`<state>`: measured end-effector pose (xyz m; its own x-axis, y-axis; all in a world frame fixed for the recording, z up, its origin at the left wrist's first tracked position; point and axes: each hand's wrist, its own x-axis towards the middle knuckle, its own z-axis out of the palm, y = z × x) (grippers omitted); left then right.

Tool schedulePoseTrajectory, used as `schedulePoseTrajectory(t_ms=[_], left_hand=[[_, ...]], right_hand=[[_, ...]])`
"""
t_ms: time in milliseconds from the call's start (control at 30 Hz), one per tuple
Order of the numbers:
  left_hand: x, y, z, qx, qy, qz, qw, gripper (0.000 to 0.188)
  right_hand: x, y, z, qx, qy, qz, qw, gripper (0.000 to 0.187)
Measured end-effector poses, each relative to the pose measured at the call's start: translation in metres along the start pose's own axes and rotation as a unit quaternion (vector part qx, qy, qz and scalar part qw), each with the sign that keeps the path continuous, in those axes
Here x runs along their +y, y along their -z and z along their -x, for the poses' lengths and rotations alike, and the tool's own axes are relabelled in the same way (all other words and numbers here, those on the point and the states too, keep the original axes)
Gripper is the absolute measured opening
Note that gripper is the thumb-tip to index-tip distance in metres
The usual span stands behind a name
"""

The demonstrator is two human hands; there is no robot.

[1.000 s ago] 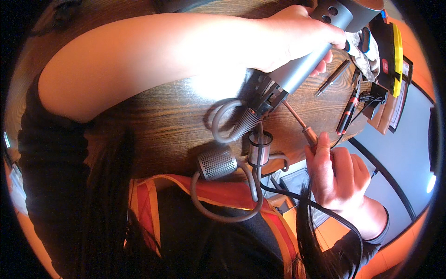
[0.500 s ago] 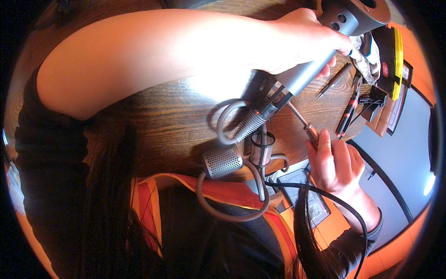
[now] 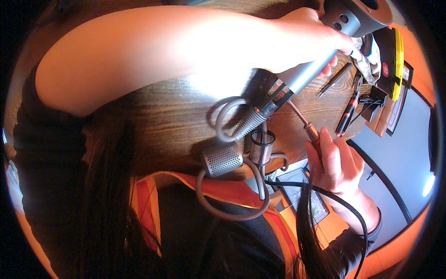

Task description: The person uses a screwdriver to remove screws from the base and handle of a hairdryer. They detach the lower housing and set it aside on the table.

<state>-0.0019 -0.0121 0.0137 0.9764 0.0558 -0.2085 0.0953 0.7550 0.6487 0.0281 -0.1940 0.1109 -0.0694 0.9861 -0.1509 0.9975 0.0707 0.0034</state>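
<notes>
A grey hair dryer (image 3: 303, 78) lies slantwise over the table, its round head at the top right. My left hand (image 3: 312, 39) reaches across from the left and is wrapped round its handle. At the handle's lower end the casing is drawn back, baring dark inner parts (image 3: 274, 98) and a ribbed cord sleeve (image 3: 251, 122). Closed round a screwdriver (image 3: 313, 134) with a copper-coloured grip is my right hand (image 3: 340, 165); the shaft points at the bared end. Its tip's exact contact cannot be made out. A perforated metal sleeve (image 3: 222, 159) and a see-through tube (image 3: 262, 149) hang around the grey cord (image 3: 227, 216).
On the wooden table (image 3: 172, 123) lie red-and-black pliers (image 3: 346, 117), a slim metal tool (image 3: 335, 80) and a crumpled pale glove or cloth (image 3: 370, 67). A black-and-yellow case (image 3: 394, 65) stands at the far right. A black cable (image 3: 341, 202) passes over my right forearm.
My right fingers have shifted slightly on the screwdriver's grip. The hair dryer and my left hand stay almost where they were.
</notes>
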Motion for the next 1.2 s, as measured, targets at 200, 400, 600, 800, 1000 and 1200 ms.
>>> schedulePoseTrajectory(t_ms=[200, 400, 600, 800, 1000, 1200], left_hand=[[0.003, 0.0, 0.002, 0.008, 0.017, -0.003, 1.0, 0.019], [0.001, 0.003, 0.002, -0.009, 0.006, 0.009, 1.0, 0.019], [0.002, 0.0, 0.002, -0.004, 0.016, 0.016, 1.0, 0.019], [-0.004, 0.014, -0.001, -0.072, 0.012, 0.042, 0.996, 0.025], [-0.003, -0.009, 0.003, 0.069, 0.001, 0.028, 0.997, 0.018], [0.047, -0.051, 0.024, -0.052, -0.039, 0.108, 0.992, 0.037]], right_hand=[[-0.01, 0.011, -0.008, -0.031, -0.134, -0.125, 0.982, 0.026], [-0.009, 0.019, -0.012, -0.081, -0.239, -0.222, 0.942, 0.022], [-0.007, 0.017, -0.009, -0.078, -0.282, -0.283, 0.913, 0.02], [-0.002, 0.018, -0.007, -0.094, -0.297, -0.317, 0.896, 0.018], [0.022, 0.049, -0.007, -0.035, -0.035, -0.083, 0.995, 0.038], [0.043, 0.056, 0.034, 0.107, -0.023, -0.166, 0.98, 0.031]])
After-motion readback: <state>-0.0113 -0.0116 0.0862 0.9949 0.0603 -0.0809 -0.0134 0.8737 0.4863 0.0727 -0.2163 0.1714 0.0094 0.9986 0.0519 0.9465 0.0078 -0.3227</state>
